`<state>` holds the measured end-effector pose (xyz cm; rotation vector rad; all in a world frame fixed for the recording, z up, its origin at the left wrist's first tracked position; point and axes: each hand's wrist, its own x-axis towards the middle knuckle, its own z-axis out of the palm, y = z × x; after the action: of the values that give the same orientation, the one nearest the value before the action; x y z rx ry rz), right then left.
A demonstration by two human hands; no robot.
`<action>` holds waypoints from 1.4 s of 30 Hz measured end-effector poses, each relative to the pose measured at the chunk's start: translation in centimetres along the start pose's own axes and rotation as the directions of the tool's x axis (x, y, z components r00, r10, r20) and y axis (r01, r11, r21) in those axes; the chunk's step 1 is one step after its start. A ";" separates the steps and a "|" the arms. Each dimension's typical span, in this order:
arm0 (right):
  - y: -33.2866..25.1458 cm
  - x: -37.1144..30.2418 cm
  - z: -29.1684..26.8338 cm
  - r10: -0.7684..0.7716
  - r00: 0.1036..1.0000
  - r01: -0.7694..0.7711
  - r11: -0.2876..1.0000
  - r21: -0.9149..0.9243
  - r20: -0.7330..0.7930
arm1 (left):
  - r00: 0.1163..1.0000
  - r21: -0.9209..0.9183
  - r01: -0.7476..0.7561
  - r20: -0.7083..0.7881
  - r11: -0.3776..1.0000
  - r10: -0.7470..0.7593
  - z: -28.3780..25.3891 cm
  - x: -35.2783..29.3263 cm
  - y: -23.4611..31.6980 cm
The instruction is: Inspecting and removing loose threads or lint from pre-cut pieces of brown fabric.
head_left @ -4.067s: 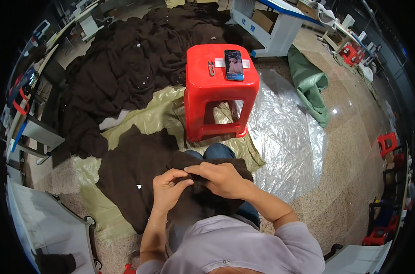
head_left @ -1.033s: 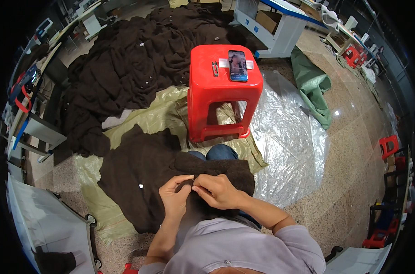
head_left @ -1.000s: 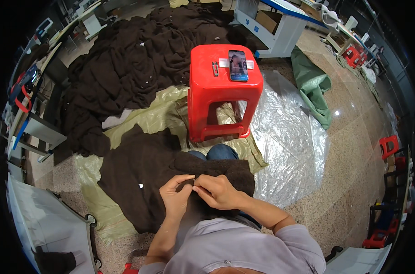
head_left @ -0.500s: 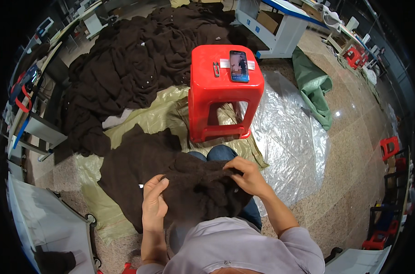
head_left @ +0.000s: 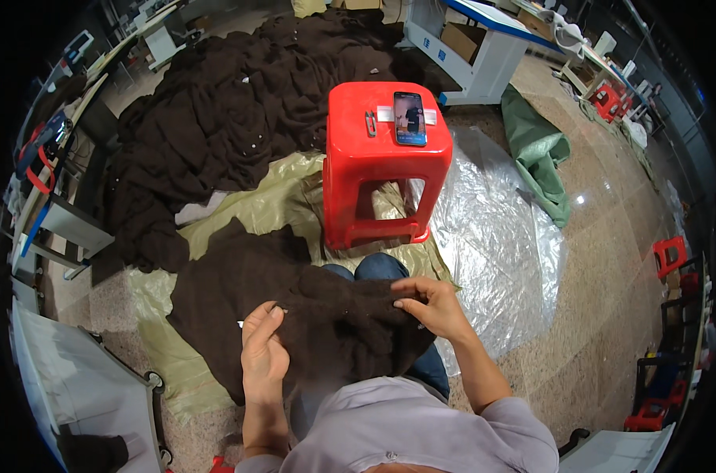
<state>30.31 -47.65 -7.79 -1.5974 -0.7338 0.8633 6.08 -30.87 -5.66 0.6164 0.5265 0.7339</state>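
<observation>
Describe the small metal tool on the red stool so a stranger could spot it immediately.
Find the big red stool in the picture's upper middle. On its seat, left of the phone, lies the small metal tool. It is slim and grey, unlike the wider phone with its lit screen.

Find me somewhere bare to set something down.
The floor between the clear plastic sheet and the small red stool at far right; also the large red stool's near-left top corner. Crowded: the dark fabric pile at upper left and the brown cloth at lower centre.
</observation>
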 end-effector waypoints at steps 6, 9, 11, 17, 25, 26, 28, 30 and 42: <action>-3.0 -0.7 -0.1 -0.267 0.940 0.273 0.962 -0.002 -0.213 | 0.996 -0.004 -0.060 0.067 0.998 0.060 4.1 -1.7 1.8; -6.4 -1.6 1.2 -0.541 0.832 0.521 0.839 -0.159 -0.125 | 0.983 0.231 -0.181 0.052 0.956 0.173 4.5 -0.7 -0.2; -6.7 -2.2 3.0 -0.668 0.744 0.662 0.730 -0.171 0.031 | 0.991 0.335 -0.135 0.058 0.932 0.122 4.9 -0.3 -2.2; -3.7 -1.7 6.8 -0.815 0.575 0.809 0.551 -0.206 0.078 | 0.991 0.242 -0.021 0.136 0.970 -0.013 4.6 -0.2 -3.7; -3.3 -1.0 7.2 -0.850 0.524 0.809 0.478 -0.341 0.052 | 0.993 0.259 -0.011 0.119 0.966 -0.021 3.1 -0.3 -4.0; -3.2 -1.0 7.2 -0.849 0.525 0.808 0.479 -0.342 0.052 | 0.991 0.289 -0.070 0.127 0.955 0.034 3.1 -0.4 -4.2; -2.9 -0.8 7.1 -0.823 0.560 0.798 0.505 -0.328 0.095 | 0.987 0.318 -0.127 0.136 0.940 0.087 3.0 -0.3 -4.3; -3.0 -0.8 6.9 -0.780 0.616 0.770 0.565 -0.296 0.115 | 0.984 0.310 -0.133 0.156 0.941 0.087 2.8 -0.2 -4.3; -5.1 0.9 4.3 -0.342 0.716 0.507 0.854 -0.117 0.608 | 0.930 0.580 -0.179 0.364 0.795 -0.056 0.9 -0.5 -2.9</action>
<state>27.13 -43.66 -3.40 -1.3024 -1.6577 0.9165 7.63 -33.26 -6.87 1.3568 0.3884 0.4812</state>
